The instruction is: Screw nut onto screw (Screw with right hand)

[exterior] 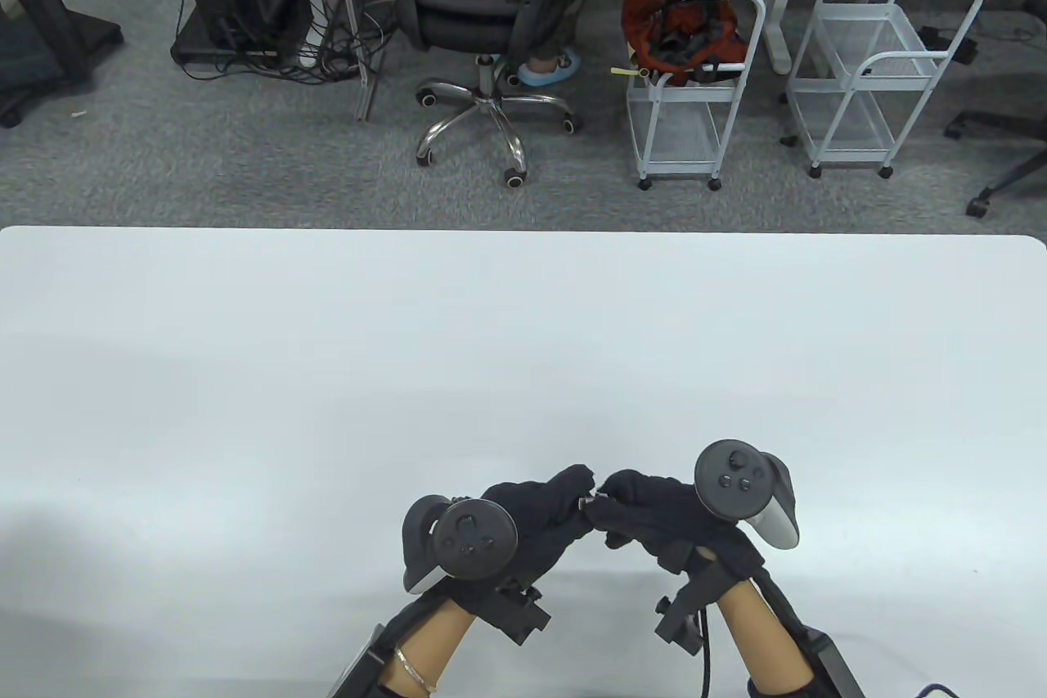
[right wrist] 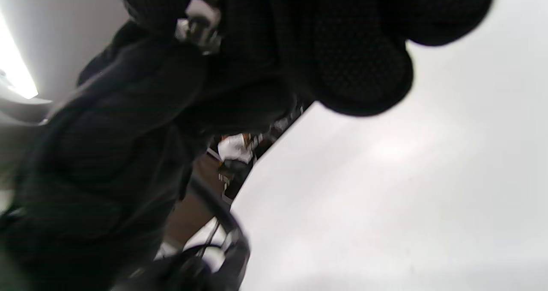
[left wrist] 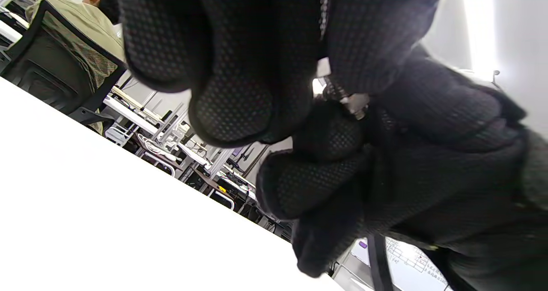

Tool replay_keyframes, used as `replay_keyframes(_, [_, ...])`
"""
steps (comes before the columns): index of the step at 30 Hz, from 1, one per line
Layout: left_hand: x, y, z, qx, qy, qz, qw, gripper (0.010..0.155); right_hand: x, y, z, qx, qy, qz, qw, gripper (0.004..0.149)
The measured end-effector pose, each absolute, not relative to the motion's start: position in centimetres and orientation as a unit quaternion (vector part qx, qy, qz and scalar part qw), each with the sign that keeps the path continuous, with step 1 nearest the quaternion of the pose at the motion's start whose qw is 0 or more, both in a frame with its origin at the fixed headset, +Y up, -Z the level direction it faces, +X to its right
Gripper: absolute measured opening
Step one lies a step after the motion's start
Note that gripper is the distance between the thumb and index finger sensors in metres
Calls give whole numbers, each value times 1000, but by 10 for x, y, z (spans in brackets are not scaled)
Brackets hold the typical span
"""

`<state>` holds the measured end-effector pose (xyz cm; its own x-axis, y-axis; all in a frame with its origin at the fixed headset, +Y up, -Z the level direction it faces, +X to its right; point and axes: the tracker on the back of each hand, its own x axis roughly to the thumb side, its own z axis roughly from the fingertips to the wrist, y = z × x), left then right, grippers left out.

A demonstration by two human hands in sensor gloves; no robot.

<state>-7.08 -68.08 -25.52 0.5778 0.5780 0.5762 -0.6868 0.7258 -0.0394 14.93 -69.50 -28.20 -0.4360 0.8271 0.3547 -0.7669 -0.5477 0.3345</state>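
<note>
Both gloved hands meet above the white table point(exterior: 523, 338) near its front edge. My left hand point(exterior: 575, 490) pinches a small silver screw point(exterior: 588, 501) in its fingertips; the screw also shows in the left wrist view point(left wrist: 336, 92). My right hand point(exterior: 612, 495) pinches the small metal nut point(left wrist: 356, 104) at the screw's end, fingertips against the left hand's. In the right wrist view the metal parts point(right wrist: 200, 23) show between the dark fingers, blurred. Most of the screw and nut is hidden by the fingers.
The table top around the hands is plain white. Beyond the far edge stand an office chair point(exterior: 483, 11) and two white wire carts point(exterior: 695, 84), well away from the hands.
</note>
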Motion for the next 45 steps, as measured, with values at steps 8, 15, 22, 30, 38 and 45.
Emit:
replay_keyframes(8, [-70,-680,-253,103,-287,354,884,49,150,-693,-279,257,117,841,462,50])
replay_keyframes(15, [-69,-681,-253,96,-291,366,879,49,152,-692,-278,232,74,839,487,50])
replay_keyframes(22, [-68,-680,-252,101,-297,366,876,50,152,-692,-277,217,35,841,494,47])
replay_keyframes(30, [-68,-680,-251,111,-298,354,879,50,153,-693,-278,224,35,843,488,47])
replay_keyframes(38, [-69,-679,-251,109,-299,349,882,49,152,-694,-276,250,80,845,466,48])
replay_keyframes(45, [-69,-680,-251,109,-296,349,883,49,154,-694,-276,236,101,831,493,52])
